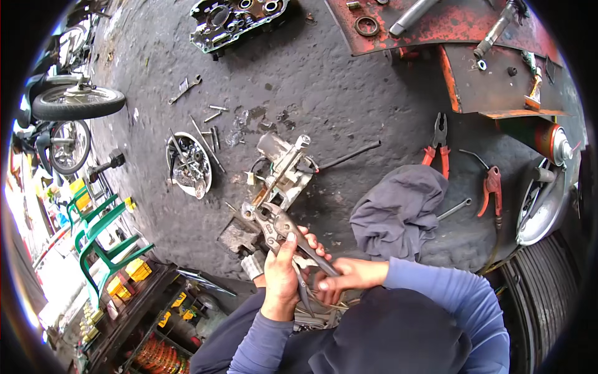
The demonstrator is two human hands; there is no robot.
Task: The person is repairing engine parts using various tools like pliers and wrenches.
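Steel-grey locking pliers (284, 225) sit mid-frame, a bit below centre, in both our hands. Our L hand (284, 269) wraps them behind the head, thumb on top, fingers curled round the far side; our R hand (349, 277) is clenched on the tail of the upper handle, fingertips partly hidden. So L is nearer the working end, R well back.

The pliers' long axis runs upper L to lower R. The metal mech. assembly (291, 179) lies just up-frame of our L fingers, its own axis slanting upper R to lower L, so the two cross approx. square by its lower end. Jaws are right at that end; can't tell if they bite.

Nearby: bowl (208, 184) w/ small hardware (187, 163), L of centre; grey rag (398, 209), R of centre; red-handled combination pliers (440, 141), upper R.
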